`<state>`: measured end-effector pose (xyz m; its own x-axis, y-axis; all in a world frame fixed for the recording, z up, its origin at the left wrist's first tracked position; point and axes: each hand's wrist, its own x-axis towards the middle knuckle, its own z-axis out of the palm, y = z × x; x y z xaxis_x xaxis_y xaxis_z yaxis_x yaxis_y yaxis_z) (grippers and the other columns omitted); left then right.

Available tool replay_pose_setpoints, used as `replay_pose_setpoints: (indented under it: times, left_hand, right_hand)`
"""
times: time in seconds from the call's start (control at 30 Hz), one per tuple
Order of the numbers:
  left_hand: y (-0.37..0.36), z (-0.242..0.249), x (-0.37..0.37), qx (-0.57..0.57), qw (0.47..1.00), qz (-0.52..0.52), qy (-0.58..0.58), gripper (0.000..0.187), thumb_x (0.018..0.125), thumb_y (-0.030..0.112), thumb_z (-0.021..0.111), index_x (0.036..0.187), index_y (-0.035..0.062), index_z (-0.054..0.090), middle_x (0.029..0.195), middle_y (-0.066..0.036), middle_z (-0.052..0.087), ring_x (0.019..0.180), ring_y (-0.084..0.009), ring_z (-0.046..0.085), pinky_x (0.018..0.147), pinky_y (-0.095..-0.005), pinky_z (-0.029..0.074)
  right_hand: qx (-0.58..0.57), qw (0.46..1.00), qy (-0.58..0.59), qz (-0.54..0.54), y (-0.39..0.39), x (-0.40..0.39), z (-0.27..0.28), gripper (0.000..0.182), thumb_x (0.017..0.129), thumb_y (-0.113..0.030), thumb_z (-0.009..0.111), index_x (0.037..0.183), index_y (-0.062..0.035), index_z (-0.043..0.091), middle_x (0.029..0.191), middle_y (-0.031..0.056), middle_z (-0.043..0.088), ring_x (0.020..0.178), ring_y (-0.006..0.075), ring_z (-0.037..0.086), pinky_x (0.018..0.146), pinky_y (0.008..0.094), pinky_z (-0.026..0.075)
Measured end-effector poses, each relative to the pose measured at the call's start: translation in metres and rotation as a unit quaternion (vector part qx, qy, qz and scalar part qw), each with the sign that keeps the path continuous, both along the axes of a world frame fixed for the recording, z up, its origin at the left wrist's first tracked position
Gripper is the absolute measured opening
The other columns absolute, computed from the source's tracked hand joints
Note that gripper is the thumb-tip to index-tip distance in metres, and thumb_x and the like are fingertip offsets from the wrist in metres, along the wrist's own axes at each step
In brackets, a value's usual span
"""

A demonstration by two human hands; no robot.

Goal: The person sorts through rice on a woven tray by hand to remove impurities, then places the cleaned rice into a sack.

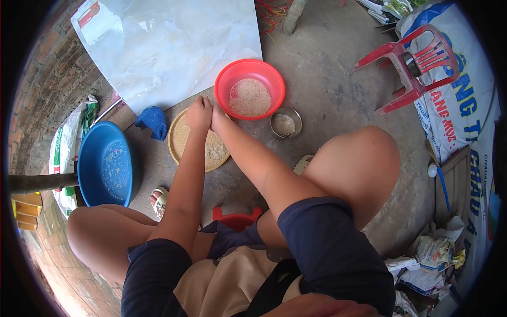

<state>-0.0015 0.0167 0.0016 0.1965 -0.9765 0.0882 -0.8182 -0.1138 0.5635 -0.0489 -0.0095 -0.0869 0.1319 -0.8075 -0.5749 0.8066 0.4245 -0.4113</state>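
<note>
My left hand (198, 113) and my right hand (217, 117) are pressed together above the far edge of a round, yellowish woven tray (181, 138). The left one looks closed like a fist; the fingers of the right are curled in against it and partly hidden. Whatever lies between them, if anything, cannot be seen. Pale grain (214, 150) covers the tray's right side, partly behind my forearms. Just beyond my right hand stands a red plastic basin (224, 87) with pale grain in it. A small metal bowl (297, 119) to its right also has grain inside.
On the left stand a blue tub (100, 164) and a crumpled blue cloth (153, 122). A white marbled sheet (174, 47) lies ahead. At the right are a red plastic chair (398, 58), a printed tarp (459, 105) and crumpled bags (433, 253). A red stool (237, 219) is beneath me.
</note>
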Motion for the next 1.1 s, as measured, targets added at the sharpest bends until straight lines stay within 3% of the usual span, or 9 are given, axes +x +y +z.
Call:
replay_pose_setpoints:
  times: [0.27,0.37,0.47,0.53,0.63,0.7,0.8,0.9,1.1]
  left_hand:
    - [-0.013,-0.056,0.018,-0.072,0.991,-0.077,0.086,0.035,0.09,0.034,0.04,0.093,0.0087,0.064,0.092,-0.018,0.063,0.09,-0.0317,0.058,0.078,-0.0401,0.043]
    - [-0.012,-0.081,0.022,0.086,0.905,-0.031,0.414,0.046,0.093,0.038,0.036,0.104,0.0023,0.062,0.107,-0.012,0.06,0.096,-0.0225,0.056,0.088,-0.0326,0.04]
    - [-0.005,-0.091,0.025,0.12,0.832,-0.021,0.541,0.046,0.093,0.038,0.035,0.104,0.0022,0.063,0.106,-0.012,0.061,0.096,-0.0214,0.056,0.086,-0.0317,0.041]
    - [-0.001,-0.099,0.029,0.096,0.864,-0.019,0.494,0.044,0.093,0.037,0.037,0.107,0.0026,0.061,0.105,-0.013,0.061,0.096,-0.0204,0.057,0.086,-0.0318,0.042]
    - [0.006,-0.107,0.033,0.061,0.957,0.04,0.281,0.042,0.092,0.034,0.037,0.11,0.0031,0.06,0.104,-0.013,0.062,0.095,-0.0248,0.058,0.085,-0.0358,0.043]
    - [0.019,-0.113,0.036,-0.009,0.998,0.019,0.061,0.04,0.092,0.029,0.035,0.114,0.0044,0.057,0.113,-0.015,0.059,0.107,-0.0288,0.053,0.093,-0.0373,0.038]
    - [0.037,-0.146,0.04,-0.048,0.995,-0.024,-0.078,0.044,0.092,0.031,0.033,0.13,0.0123,0.045,0.135,-0.015,0.04,0.127,-0.0339,0.032,0.105,-0.0402,0.026]
    - [0.062,-0.147,0.031,0.038,0.988,-0.028,-0.147,0.047,0.093,0.031,0.031,0.139,0.0173,0.031,0.146,-0.012,0.021,0.136,-0.0318,0.013,0.11,-0.0422,0.011]
    - [0.07,-0.149,0.024,0.042,0.981,-0.036,-0.185,0.049,0.094,0.034,0.029,0.142,0.0232,0.023,0.149,-0.01,0.011,0.137,-0.0309,0.008,0.11,-0.0438,0.008]
  right_hand:
    - [-0.008,0.998,0.06,0.006,-0.011,0.008,-0.04,0.037,0.084,-0.022,0.04,0.101,0.007,0.057,0.105,0.0203,0.059,0.094,0.029,0.06,0.078,0.0375,0.049]
    - [0.039,0.958,0.267,0.093,0.004,0.009,0.002,0.049,0.082,-0.03,0.045,0.112,0.0083,0.052,0.111,0.0255,0.055,0.1,0.0309,0.058,0.082,0.0388,0.048]
    - [0.023,0.957,0.261,0.123,0.015,0.009,0.004,0.051,0.082,-0.032,0.045,0.112,0.0083,0.052,0.113,0.0263,0.054,0.098,0.0326,0.059,0.082,0.0397,0.048]
    - [0.068,0.951,0.272,0.132,0.021,0.003,0.01,0.046,0.083,-0.032,0.045,0.105,0.0065,0.058,0.106,0.0247,0.059,0.095,0.0325,0.06,0.08,0.0403,0.048]
    - [-0.047,0.881,0.446,0.151,0.022,-0.008,0.005,0.04,0.085,-0.032,0.045,0.092,0.0025,0.064,0.09,0.0235,0.063,0.086,0.0334,0.063,0.073,0.0415,0.049]
    - [-0.131,0.801,0.582,0.051,0.02,-0.016,0.025,0.042,0.086,-0.032,0.046,0.062,-0.0009,0.059,0.05,0.013,0.053,0.05,0.0272,0.056,0.051,0.041,0.041]
    - [-0.175,0.697,0.694,-0.037,0.013,-0.037,0.055,0.043,0.086,-0.032,0.048,0.058,-0.0007,0.057,0.052,0.0192,0.052,0.05,0.0355,0.053,0.052,0.0434,0.04]
    - [-0.127,0.667,0.733,-0.05,0.006,-0.07,0.072,0.042,0.086,-0.034,0.045,0.062,-0.0034,0.06,0.06,0.0193,0.057,0.059,0.039,0.057,0.057,0.0472,0.045]
    - [0.017,0.595,0.776,-0.208,0.004,-0.156,0.056,0.039,0.087,-0.03,0.044,0.064,-0.0029,0.059,0.063,0.0195,0.059,0.059,0.0384,0.058,0.055,0.0469,0.045]
